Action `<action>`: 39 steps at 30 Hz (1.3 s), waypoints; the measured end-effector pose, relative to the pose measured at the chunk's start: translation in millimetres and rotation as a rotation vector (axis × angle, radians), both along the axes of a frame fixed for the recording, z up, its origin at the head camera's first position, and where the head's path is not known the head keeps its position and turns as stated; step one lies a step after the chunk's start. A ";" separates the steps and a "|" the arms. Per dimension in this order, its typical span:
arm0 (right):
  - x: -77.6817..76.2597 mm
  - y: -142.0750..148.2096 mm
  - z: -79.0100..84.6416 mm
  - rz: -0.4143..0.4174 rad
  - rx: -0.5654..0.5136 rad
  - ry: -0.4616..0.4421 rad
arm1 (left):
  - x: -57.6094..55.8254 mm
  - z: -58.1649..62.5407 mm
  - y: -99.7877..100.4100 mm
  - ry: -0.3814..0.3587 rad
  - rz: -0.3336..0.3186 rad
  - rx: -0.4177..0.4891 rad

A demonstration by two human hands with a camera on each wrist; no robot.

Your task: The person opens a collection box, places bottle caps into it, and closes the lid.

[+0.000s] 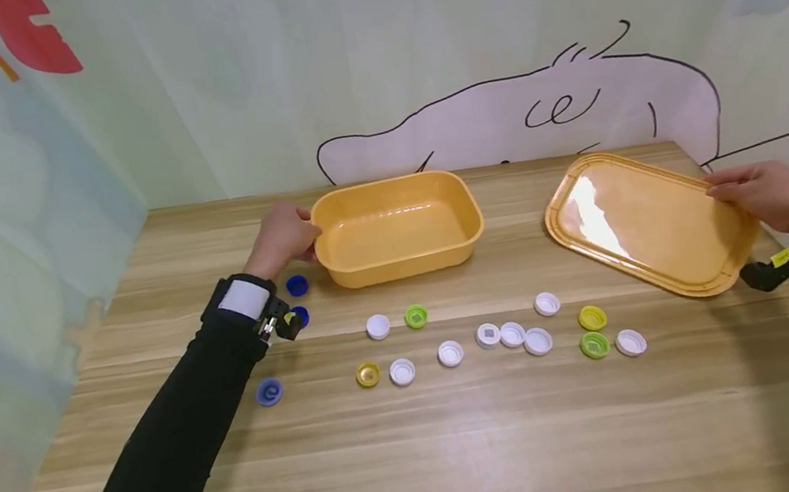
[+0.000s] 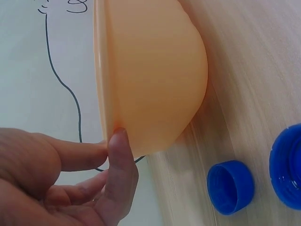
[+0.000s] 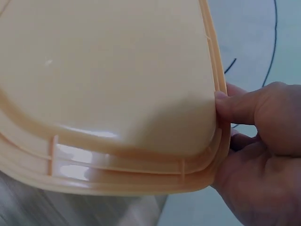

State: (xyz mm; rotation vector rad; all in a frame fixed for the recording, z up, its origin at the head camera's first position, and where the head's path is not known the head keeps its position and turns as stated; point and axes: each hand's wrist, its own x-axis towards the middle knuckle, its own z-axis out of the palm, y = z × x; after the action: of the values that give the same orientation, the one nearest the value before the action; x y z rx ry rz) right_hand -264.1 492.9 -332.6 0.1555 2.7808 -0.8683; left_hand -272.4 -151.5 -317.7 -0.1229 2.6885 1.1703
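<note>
An orange plastic box stands upright at the back of the table, its open top showing a bare inside. My left hand pinches its left rim between thumb and fingers; the left wrist view shows the thumb and index fingertip on the rim. On the right, my right hand grips the edge of a matching orange lid, thumb on the face with the raised ridges. That lid is tilted, and its shadow falls on the table below. Two blue bottle caps lie just below the left hand.
Several white caps, green caps and yellow caps are scattered across the middle of the wooden table. Another blue cap lies near the left forearm. A printed curtain hangs behind the table.
</note>
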 end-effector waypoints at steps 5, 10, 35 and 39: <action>-1.9 -4.7 -13.8 -0.039 0.049 0.085 | -0.1 -0.4 1.1 -0.010 0.007 -0.009; -3.3 -10.2 -24.5 -0.121 0.075 0.114 | 0.9 -1.0 3.4 -0.006 0.017 -0.022; 4.9 -8.8 -46.4 -0.100 0.201 0.136 | -0.8 1.9 14.7 -0.027 -0.022 -0.084; 6.9 -6.8 -44.2 -0.092 0.209 0.136 | -3.9 2.5 17.7 -0.026 -0.035 -0.117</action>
State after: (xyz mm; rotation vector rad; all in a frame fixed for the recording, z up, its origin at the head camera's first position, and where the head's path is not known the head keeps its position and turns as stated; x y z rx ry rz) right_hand -257.3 486.1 -376.9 0.2710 3.0098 -0.6268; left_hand -276.2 -133.8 -315.3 -0.1073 2.7245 0.9947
